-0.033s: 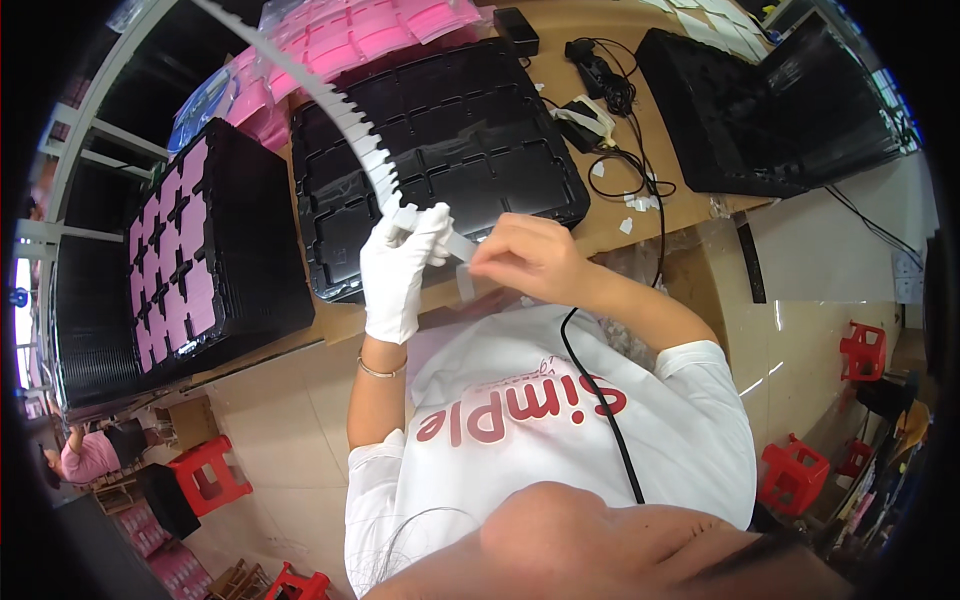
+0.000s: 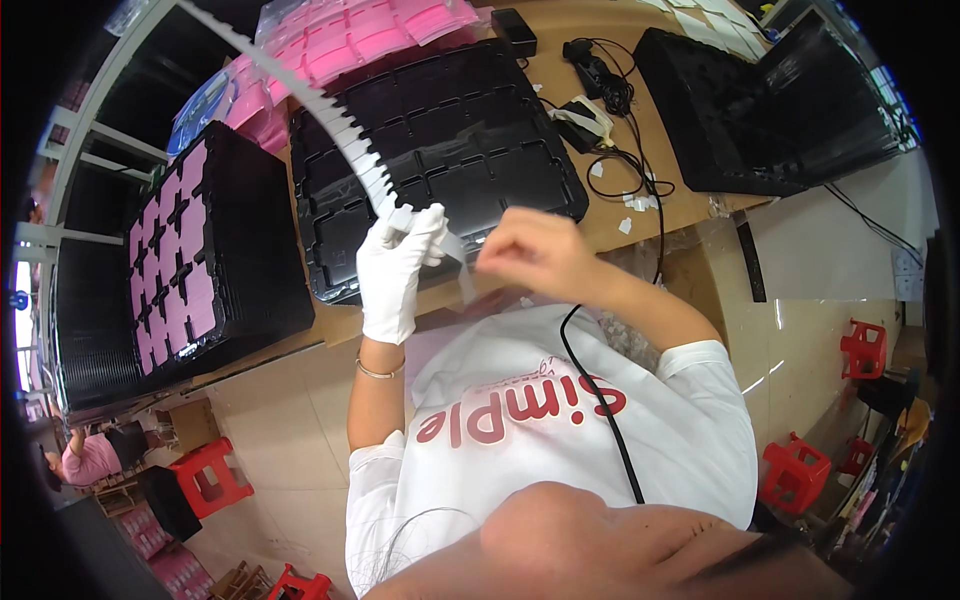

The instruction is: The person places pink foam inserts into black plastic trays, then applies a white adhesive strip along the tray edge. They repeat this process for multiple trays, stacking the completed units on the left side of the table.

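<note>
My left hand (image 2: 392,275), in a white glove, is closed on a long white strip with a row of small tabs (image 2: 345,135). The strip arcs up and away to the far left over a black moulded tray (image 2: 470,195). A short pale end of it comes out on the right side of the glove and hangs down. Just right of that end is my bare right hand (image 2: 535,255), slightly blurred, its fingers curled together. Whatever may be between those fingertips is hidden.
Stacked black trays with pink pieces (image 2: 175,255) stand at left. Pink sheets (image 2: 370,40) lie at the back. Right of the tray are tangled black cables (image 2: 615,90), paper scraps (image 2: 640,202) and another black tray stack (image 2: 690,120). Red stools (image 2: 210,475) stand on the floor.
My right hand has shifted slightly right, away from the strip's short end, which now hangs lower. My left hand keeps its hold; the strip's far part has swung a little left.
</note>
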Available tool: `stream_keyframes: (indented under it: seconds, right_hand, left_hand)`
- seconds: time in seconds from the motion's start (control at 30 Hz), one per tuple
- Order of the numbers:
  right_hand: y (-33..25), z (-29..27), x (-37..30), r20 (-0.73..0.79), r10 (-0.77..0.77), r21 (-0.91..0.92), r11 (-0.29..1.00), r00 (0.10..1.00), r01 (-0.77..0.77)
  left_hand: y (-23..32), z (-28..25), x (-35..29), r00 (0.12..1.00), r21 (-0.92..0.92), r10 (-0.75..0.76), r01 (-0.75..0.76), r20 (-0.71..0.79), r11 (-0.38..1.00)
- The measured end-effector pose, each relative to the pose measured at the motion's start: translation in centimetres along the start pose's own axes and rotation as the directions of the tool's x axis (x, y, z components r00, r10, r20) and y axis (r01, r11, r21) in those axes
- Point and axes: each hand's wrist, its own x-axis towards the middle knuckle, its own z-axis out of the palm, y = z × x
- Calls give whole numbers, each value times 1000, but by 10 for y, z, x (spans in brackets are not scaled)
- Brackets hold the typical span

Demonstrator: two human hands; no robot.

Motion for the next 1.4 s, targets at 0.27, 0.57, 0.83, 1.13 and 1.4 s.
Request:
stream_keyframes:
  seconds: [0.27, 0.57, 0.83, 1.13, 1.4]
  right_hand:
    - [61, -68, 32, 42, 396, -432, 835, 917, -340]
    - [78, -59, 26, -23, 188, -533, 829, 982, -171]
    - [14, -99, -35, 69, 369, 13, 929, 927, -371]
    - [228, -193, -413, -558, 556, -620, 214, 616, -755]
    - [125, -213, -241, -779, 66, -615, 110, 623, -781]
  left_hand:
    - [3, -6, 4, 997, 80, -53, 49, 50, 996]
    - [1, -6, 5, 996, 70, -78, 75, 38, 995]
    - [-4, -18, -12, 999, 263, 44, -40, -9, 964]
    - [27, -97, -57, 897, 828, -112, -340, 428, 445]
    - [41, -149, -28, 863, 1000, 505, -11, -3, 25]
